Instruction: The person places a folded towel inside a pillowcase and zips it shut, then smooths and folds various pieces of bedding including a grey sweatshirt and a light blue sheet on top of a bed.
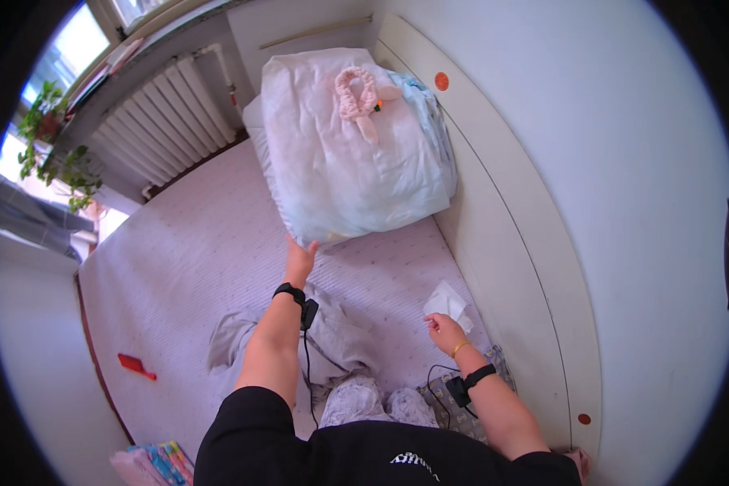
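Note:
My left hand (301, 260) reaches forward to the near left corner of a stack of folded bedding. Its thumb and fingers touch the edge there, but whether they grip the cloth is unclear. On top of the stack lies a white and pale blue quilt (340, 170), and a pink plush headband with bunny ears (356, 100) rests on it. My right hand (446, 334) hovers with loosely curled fingers at a white tissue (446, 302) near the headboard. Contact between that hand and the tissue cannot be made out.
I kneel on a mattress with a pale quilted cover (182, 243). Grey crumpled cloth (340, 334) lies before my knees. A red brush (136, 366) is at left, and folded colourful cloths (158, 463) at bottom left. The headboard (504, 225) runs along the right, a radiator (167, 118) beyond.

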A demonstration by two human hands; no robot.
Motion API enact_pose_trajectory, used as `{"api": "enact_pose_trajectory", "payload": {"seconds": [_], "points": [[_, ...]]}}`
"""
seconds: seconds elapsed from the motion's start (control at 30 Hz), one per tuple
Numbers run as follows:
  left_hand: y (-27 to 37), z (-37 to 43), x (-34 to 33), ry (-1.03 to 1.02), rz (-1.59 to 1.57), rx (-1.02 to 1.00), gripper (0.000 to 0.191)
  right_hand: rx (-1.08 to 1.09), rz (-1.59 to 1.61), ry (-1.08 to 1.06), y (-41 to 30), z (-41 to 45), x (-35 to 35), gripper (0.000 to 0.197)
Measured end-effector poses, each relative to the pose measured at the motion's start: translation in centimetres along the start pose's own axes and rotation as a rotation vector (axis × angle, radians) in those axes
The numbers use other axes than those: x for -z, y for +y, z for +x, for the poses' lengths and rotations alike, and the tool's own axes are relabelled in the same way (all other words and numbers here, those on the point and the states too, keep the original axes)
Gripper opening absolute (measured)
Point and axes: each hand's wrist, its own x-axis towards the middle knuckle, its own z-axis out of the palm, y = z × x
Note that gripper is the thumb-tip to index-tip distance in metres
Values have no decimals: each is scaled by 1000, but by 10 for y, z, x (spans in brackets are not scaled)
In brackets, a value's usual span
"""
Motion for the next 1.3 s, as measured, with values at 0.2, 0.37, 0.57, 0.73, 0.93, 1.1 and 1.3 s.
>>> {"api": "enact_pose_trajectory", "payload": {"seconds": [0.2,0.37,0.57,0.73,0.93,1.1,1.3], "points": [[6,54,-17,-88,-311,127,67,-86,5,6,-7,-7,-5,26],[46,36,30,-122,40,8,48,-57,-9,-45,-24,9,-3,28],[103,-68,86,-262,-399,-128,34,89,-23,84,-74,31,15,48],[93,-212,104,-451,-247,-85,33,208,29,421,-77,37,19,66],[69,-322,129,-595,-191,285,34,72,130,-322,-32,12,-22,74],[60,-386,132,-620,107,362,36,138,99,-565,10,-21,-44,70],[68,-435,114,-470,142,398,37,199,-63,-660,47,-21,-47,65]]}}
